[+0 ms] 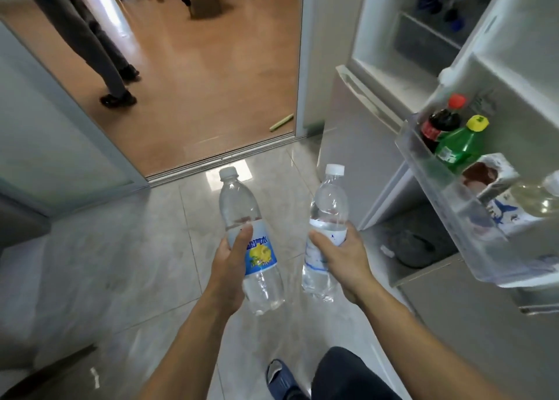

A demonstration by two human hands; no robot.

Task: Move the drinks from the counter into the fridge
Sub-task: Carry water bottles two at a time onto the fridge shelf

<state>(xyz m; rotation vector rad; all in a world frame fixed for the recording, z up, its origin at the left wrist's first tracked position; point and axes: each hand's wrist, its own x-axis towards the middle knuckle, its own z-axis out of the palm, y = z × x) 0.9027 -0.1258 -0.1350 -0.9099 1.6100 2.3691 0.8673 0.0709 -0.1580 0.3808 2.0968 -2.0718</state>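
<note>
My left hand (230,263) grips a clear bottle with a blue and yellow lemon label (240,206), white cap pointing away from me. My right hand (340,256) holds a clear water bottle with a white and blue label (328,200). Both bottles hover over the tiled floor, left of the open fridge (393,54). The fridge door shelf (444,193) at the right carries a dark cola bottle with a red cap (438,121), a green bottle with a yellow cap (459,147), a carton (490,175) and a pale bottle (541,196).
Another person's legs (99,45) stand in the doorway on the wooden floor at the upper left. A sliding glass door (45,133) is at the left. A dark round object (414,248) lies on the floor beneath the fridge door. My slippered foot (279,378) is at the bottom.
</note>
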